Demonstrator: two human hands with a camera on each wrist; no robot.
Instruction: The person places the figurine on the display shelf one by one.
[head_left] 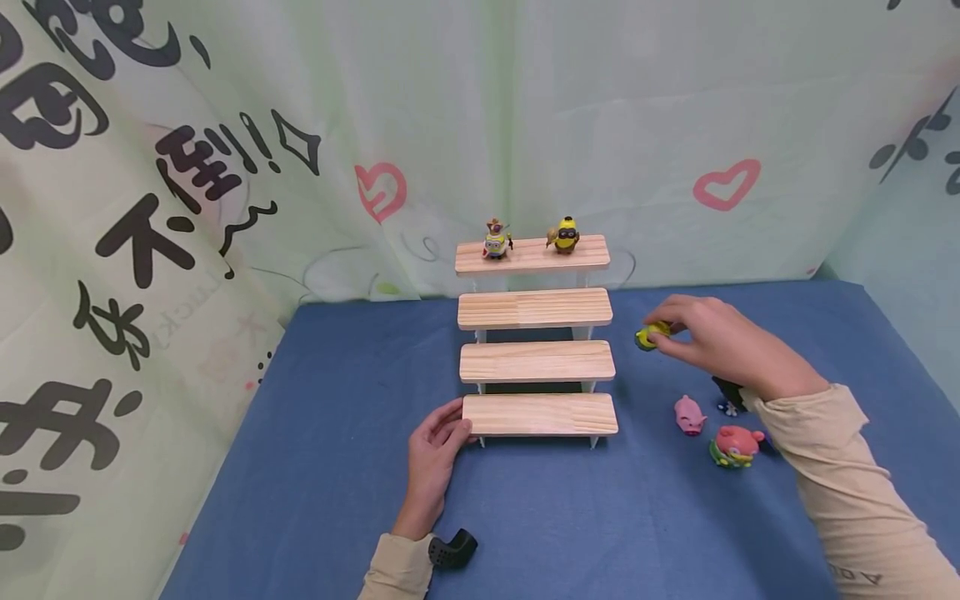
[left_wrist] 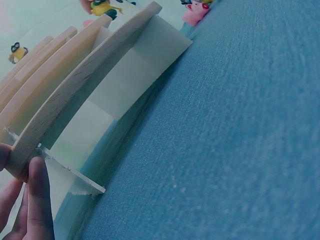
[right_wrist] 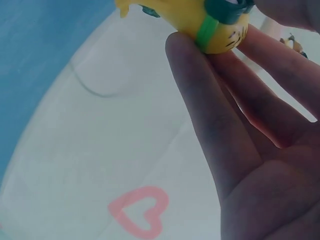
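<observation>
A stepped display stand (head_left: 537, 414) with several pale wooden shelves rises from the blue cloth. At the left end of its lowest shelf my left hand (head_left: 432, 458) pinches the board, a finger against its underside in the left wrist view. Off to the right of the stand, my right hand (head_left: 708, 337) holds a yellow minion figure (head_left: 649, 337) between thumb and fingers, above the cloth. The right wrist view shows the figure's green strap and dark goggles (right_wrist: 227, 11). On the top shelf stand a minion with a crown (head_left: 496, 241) and another with a yellow cap (head_left: 566, 237).
Right of the stand, a pink pig figure (head_left: 689, 415) lies on the blue cloth (head_left: 360, 392). Close to it sit a red-and-green figure (head_left: 736, 447) and a small dark one (head_left: 727, 408), with the right sleeve (head_left: 813, 433) passing over that side. A printed curtain (head_left: 525, 100) hangs behind.
</observation>
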